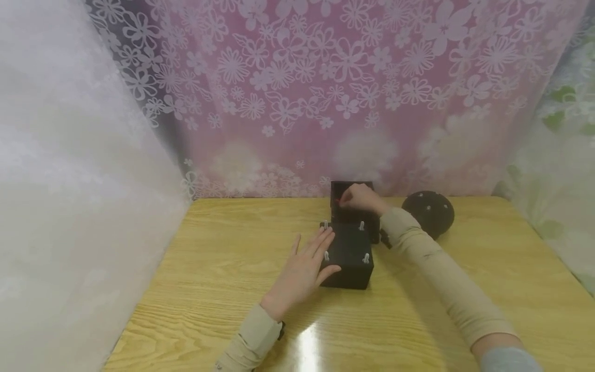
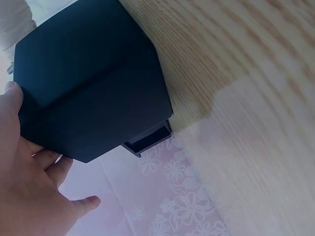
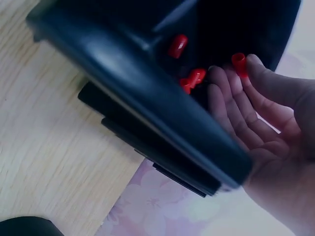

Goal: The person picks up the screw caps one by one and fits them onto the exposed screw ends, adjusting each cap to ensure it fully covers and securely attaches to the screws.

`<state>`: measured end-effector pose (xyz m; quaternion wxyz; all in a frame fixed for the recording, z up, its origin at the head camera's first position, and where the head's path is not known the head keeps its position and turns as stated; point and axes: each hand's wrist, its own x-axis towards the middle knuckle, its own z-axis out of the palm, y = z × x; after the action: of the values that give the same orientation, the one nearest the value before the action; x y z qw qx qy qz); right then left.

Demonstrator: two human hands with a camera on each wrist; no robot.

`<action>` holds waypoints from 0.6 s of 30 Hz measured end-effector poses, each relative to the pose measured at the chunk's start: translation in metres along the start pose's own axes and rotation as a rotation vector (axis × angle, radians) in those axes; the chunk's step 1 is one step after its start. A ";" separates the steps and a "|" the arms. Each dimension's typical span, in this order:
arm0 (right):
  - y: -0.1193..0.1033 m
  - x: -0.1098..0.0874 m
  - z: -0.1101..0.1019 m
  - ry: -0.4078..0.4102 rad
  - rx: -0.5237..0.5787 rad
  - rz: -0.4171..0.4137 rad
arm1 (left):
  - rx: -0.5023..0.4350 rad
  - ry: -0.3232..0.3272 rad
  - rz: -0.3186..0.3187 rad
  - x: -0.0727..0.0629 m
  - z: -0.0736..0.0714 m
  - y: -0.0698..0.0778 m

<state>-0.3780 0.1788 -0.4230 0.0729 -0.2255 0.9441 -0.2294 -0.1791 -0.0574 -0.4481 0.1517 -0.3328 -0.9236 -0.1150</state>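
My left hand (image 1: pixel 299 271) rests against the left side of a black box (image 1: pixel 346 279), fingers stretched across its top edge and thumb near the front. Several pale upright pegs (image 1: pixel 366 258) stand on the box top. Behind the box is an open black bin (image 1: pixel 375 227), and my right hand (image 1: pixel 363 198) reaches into it. In the right wrist view, thumb and fingertips pinch a small red cap (image 3: pixel 239 65), hollow end up. More red caps (image 3: pixel 178 46) lie inside the bin below. The left wrist view shows the left hand (image 2: pixel 34 187) along the box edge.
A round black object (image 1: pixel 427 217) with several pale pegs stands right of the bin, close to the right forearm. The wooden table (image 1: pixel 218 248) ends at a pink floral curtain (image 1: pixel 279 103) behind the bin.
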 end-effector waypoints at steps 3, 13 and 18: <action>-0.001 -0.003 -0.005 -0.022 0.079 0.023 | 0.003 0.011 0.004 0.000 -0.001 -0.001; -0.006 -0.015 -0.014 -0.019 0.326 0.106 | -0.007 -0.004 -0.001 0.000 -0.001 -0.001; -0.004 -0.019 -0.015 -0.012 0.471 0.143 | -0.019 -0.014 -0.010 -0.001 -0.001 0.000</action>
<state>-0.3630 0.1900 -0.4070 0.1452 -0.1361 0.8777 -0.4360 -0.1778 -0.0580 -0.4475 0.1415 -0.3303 -0.9251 -0.1223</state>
